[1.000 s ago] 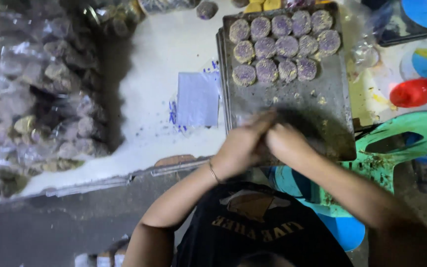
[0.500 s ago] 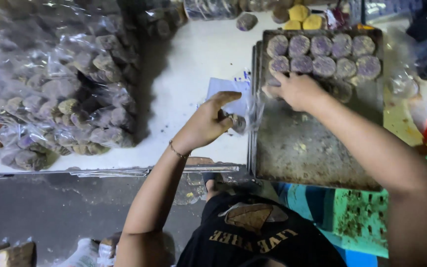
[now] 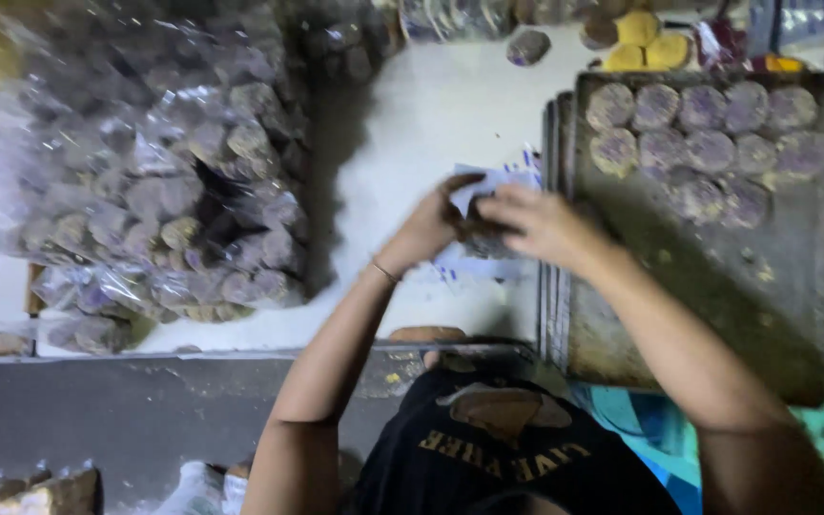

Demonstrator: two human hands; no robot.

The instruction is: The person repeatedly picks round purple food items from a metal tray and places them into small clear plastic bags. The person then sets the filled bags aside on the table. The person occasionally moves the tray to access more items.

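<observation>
Our left hand (image 3: 428,227) and right hand (image 3: 538,222) meet over the white table (image 3: 412,124), fingers closed together around a dark round cake (image 3: 478,234) and a small clear bag (image 3: 493,181). Right of them lies the metal tray (image 3: 679,305), cakes (image 3: 708,143) rowed at its far end. Bagged cakes (image 3: 174,200) pile up left.

The person wears a black sleeveless top (image 3: 498,448) with a brownish printed patch on the chest and a line of yellowish lettering under it, seen upside down from the head camera. Both arms are bare from shoulder to wrist. A thin bracelet (image 3: 385,273) circles the left wrist. The left hand (image 3: 431,224) and right hand (image 3: 541,224) are bare, with no gloves or rings that can be made out; the picture is slightly blurred.
</observation>
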